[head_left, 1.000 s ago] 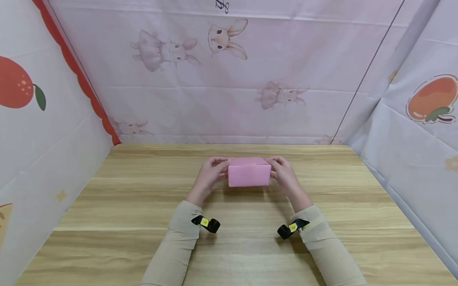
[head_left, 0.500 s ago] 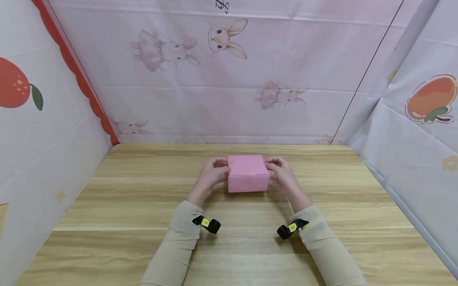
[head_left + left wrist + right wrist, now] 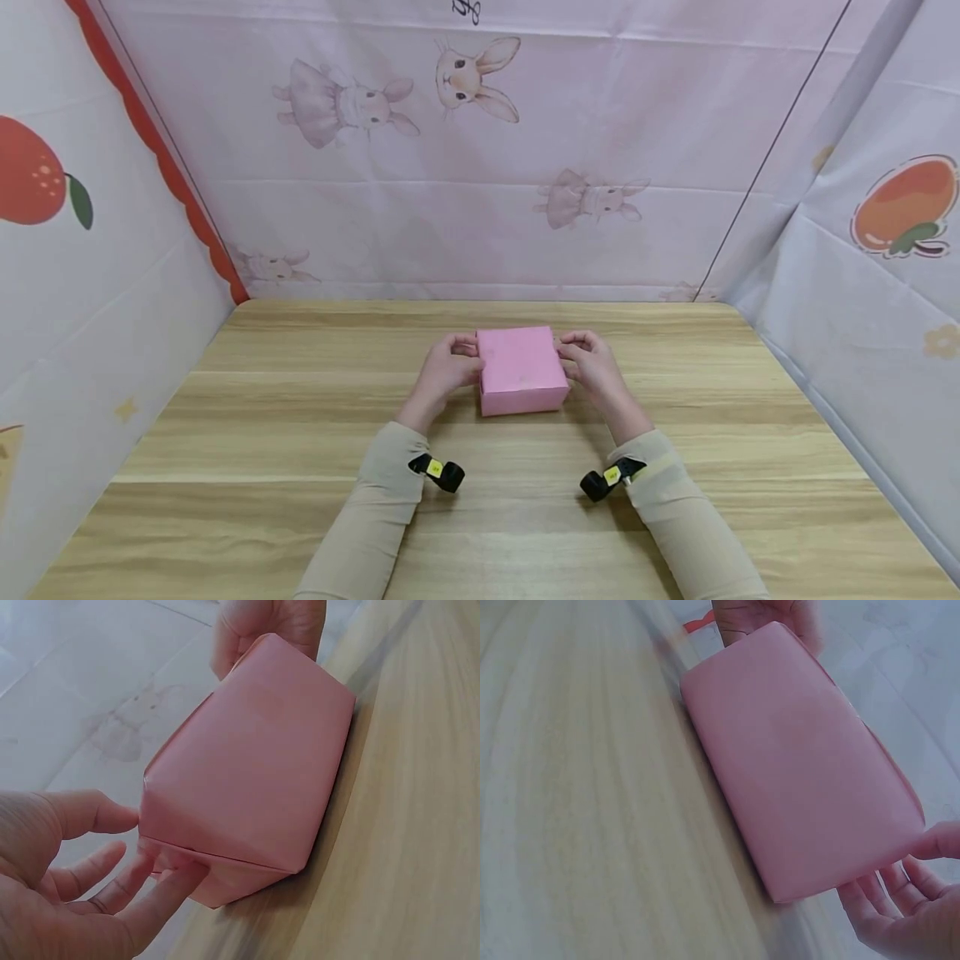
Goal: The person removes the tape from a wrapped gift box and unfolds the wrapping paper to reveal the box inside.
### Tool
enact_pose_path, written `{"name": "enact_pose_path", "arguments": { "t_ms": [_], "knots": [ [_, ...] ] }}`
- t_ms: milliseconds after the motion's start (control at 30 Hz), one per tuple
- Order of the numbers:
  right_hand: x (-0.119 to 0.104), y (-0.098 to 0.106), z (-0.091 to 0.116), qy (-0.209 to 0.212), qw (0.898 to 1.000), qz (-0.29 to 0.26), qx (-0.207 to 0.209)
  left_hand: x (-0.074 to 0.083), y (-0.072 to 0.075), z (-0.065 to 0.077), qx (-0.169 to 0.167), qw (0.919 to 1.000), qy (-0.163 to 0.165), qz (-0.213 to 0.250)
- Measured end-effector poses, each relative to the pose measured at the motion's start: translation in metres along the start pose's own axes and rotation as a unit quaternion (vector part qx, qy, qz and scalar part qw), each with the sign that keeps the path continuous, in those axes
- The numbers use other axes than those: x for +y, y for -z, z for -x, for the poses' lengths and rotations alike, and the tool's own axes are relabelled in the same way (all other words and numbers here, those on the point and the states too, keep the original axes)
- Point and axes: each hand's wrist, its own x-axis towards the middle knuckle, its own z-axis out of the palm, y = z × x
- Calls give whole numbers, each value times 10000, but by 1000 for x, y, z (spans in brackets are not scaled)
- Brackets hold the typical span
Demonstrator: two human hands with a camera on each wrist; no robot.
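Note:
A closed pink box [image 3: 521, 360] is between my two hands near the table's far side. Its broad top faces up towards the head view, and its near bottom edge looks close to the wood. My left hand [image 3: 446, 372] grips the box's left end; the left wrist view shows thumb and fingertips [image 3: 196, 871] against that end. On the opposite end, my right hand [image 3: 597, 372] holds the box with thumb and fingers, as the right wrist view also shows. Some fingertips are hidden behind the box. Whether its far edge touches the table cannot be told.
The wood-grain table [image 3: 262, 467] spreads out on both sides and in front. A rabbit-print cloth [image 3: 420, 225] hangs behind it, with fruit-print cloths at left and right. Black wrist cameras [image 3: 450, 476] sit on both sleeves.
The box has tipped: its near face swung down, and its top shows much more in the head view. Its near edge has come lower and closer. Both hands keep their places at its ends.

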Motion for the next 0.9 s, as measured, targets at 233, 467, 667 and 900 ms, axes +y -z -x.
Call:
{"name": "enact_pose_path", "arguments": {
  "t_ms": [233, 467, 667, 900],
  "knots": [
    [0, 2, 0, -55, 10000, -51, -49, 1, 0, 0, 65, 9996, -150, -223],
    [-4, 9, -1, -163, 9998, -1, -100, 1, 4, -1, 174, 9917, -387, -1217],
    [-9, 17, -2, 94, 9982, 598, -39, 3, 10, 1, 275, 9720, -812, -2186],
    [-9, 20, -4, 613, 9688, 2401, 72, 8, 13, 7, 451, 9279, -1365, -3439]
  ]
}}
